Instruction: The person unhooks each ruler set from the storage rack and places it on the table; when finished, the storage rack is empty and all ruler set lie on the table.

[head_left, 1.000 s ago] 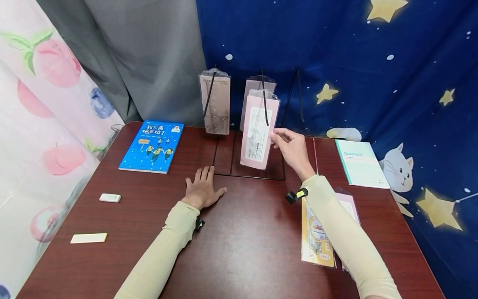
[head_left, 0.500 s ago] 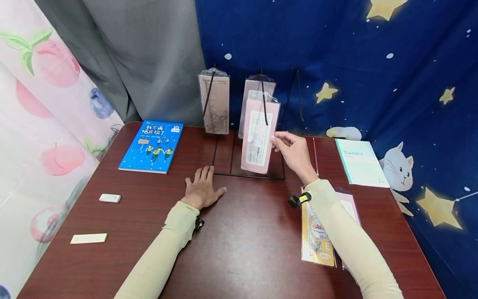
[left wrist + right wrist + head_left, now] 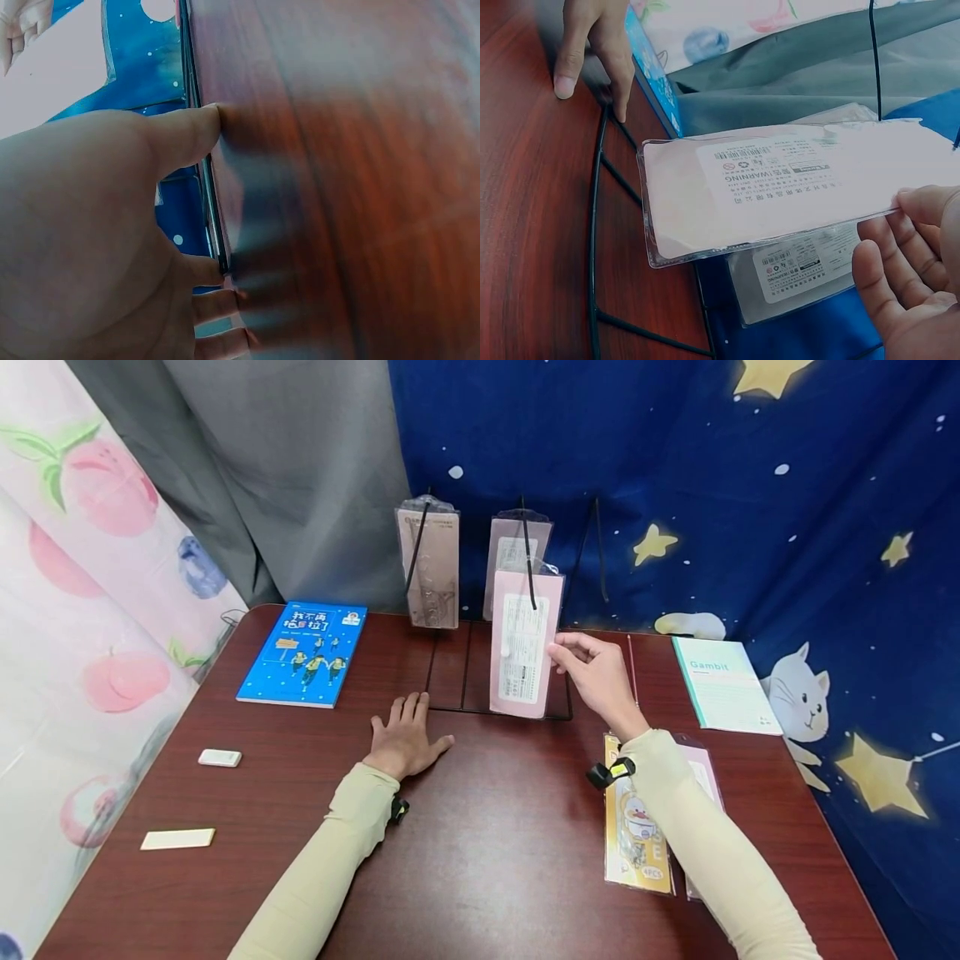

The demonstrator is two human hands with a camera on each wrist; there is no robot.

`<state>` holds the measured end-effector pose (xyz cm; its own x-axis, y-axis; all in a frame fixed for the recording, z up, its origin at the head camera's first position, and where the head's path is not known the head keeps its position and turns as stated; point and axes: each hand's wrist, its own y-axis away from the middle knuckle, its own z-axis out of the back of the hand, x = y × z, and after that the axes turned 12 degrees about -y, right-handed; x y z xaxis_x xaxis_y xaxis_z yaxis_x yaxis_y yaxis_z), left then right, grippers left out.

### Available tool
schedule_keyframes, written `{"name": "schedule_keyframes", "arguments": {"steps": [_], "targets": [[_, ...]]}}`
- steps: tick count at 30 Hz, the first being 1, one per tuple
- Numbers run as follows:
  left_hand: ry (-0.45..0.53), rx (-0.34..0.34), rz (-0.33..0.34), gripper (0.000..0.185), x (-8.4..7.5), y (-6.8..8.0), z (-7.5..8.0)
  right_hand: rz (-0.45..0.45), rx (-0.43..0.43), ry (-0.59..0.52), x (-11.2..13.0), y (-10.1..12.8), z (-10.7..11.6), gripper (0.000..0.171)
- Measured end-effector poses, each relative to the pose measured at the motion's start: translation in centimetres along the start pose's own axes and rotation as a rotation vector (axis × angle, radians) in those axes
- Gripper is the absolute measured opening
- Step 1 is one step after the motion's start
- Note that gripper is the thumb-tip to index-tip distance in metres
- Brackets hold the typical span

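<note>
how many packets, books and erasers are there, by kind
packets on rack hooks: 3
packets flat on table: 2
books: 2
white erasers: 2
total: 9

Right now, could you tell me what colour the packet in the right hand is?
Pale pink packet with a white label; head view.

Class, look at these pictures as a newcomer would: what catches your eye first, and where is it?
First, the pink packet hanging on the middle hook of the black wire rack at the table's far edge, pinched at its side by the right hand. Next, the left hand lying flat on the dark red table, and the blue book far left.
</note>
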<state>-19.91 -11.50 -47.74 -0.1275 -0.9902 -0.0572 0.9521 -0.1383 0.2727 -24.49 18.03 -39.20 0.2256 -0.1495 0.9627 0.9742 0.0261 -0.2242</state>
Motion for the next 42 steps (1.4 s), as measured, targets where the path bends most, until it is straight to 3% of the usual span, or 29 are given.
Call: {"name": "schedule_keyframes", "arguments": {"steps": [42], "targets": [[0.004,0.029,0.001,0.093,0.0,0.1,0.2,-0.006,0.084,0.094,1.1,4.7,1.8,0.026]]}}
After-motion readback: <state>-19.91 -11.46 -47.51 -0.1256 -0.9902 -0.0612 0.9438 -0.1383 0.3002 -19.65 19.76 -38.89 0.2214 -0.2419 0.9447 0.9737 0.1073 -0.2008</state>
